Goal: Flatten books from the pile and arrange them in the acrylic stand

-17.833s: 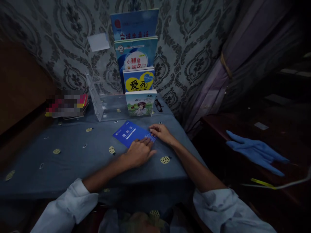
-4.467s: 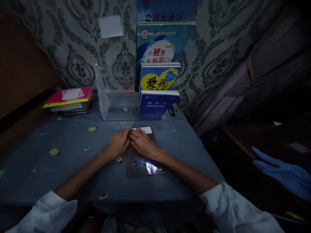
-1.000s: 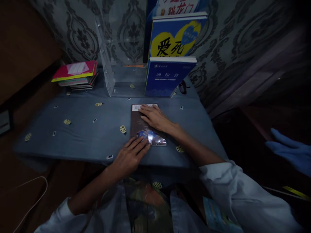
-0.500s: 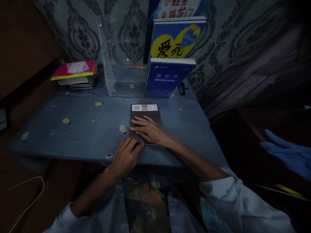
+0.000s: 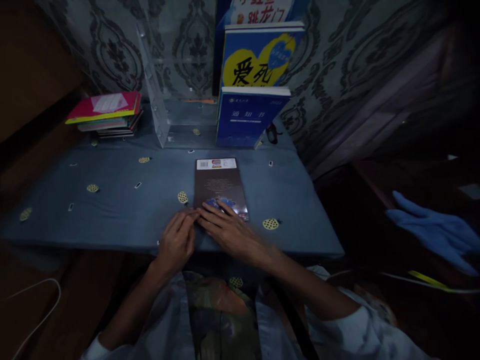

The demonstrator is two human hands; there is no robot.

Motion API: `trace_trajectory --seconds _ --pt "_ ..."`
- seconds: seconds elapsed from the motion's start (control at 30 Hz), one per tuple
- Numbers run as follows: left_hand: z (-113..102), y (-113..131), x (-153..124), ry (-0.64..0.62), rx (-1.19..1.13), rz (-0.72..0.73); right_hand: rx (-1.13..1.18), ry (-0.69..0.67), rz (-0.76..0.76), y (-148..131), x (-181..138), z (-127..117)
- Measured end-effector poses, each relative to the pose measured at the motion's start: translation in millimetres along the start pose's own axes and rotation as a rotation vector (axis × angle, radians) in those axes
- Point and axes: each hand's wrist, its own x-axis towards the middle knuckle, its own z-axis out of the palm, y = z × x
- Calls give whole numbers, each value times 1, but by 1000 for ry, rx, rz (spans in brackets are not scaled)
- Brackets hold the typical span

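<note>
A dark brown book [image 5: 217, 185] lies flat with its back cover up, a white barcode label along its far edge. At its near left corner, my left hand [image 5: 178, 237] has its fingers bent and pressed together, pinching the corner. My right hand [image 5: 228, 232] rests over the book's near edge, fingers stretched and lying on the cover. Its fingertips almost meet those of the left hand and hide part of a blue picture.
A clear acrylic rack [image 5: 155, 115] at the back holds upright blue books [image 5: 251, 117]. A stack of books [image 5: 105, 110] lies back left, and dark glasses [image 5: 273, 134] beside the rack. Beyond the blue tablecloth's [image 5: 123, 215] right edge is a blue glove [image 5: 431, 227].
My right hand has slid toward the near edge, uncovering more of the back cover. My left hand has moved slightly left to the corner. The whole view has shifted a little.
</note>
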Motion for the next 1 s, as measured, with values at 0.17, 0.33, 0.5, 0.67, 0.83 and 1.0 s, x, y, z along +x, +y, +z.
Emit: trace_trajectory --seconds 0.17,0.33,0.5,0.67,0.83,1.0 --pt "3 -3 -2 -79 64 21 -6 49 44 1 -21 7" --pt "2 -3 -2 -81 79 33 45 116 123 5 -51 -1" --pt "1 0 0 -105 100 24 34 114 194 9 -74 -11" --pt "4 0 1 -123 147 6 32 116 211 12 -80 -17" --pt "12 -3 3 -176 172 37 12 160 254 18 -74 -18" --pt "12 -2 -1 -203 210 92 -25 178 251 17 -75 -14"
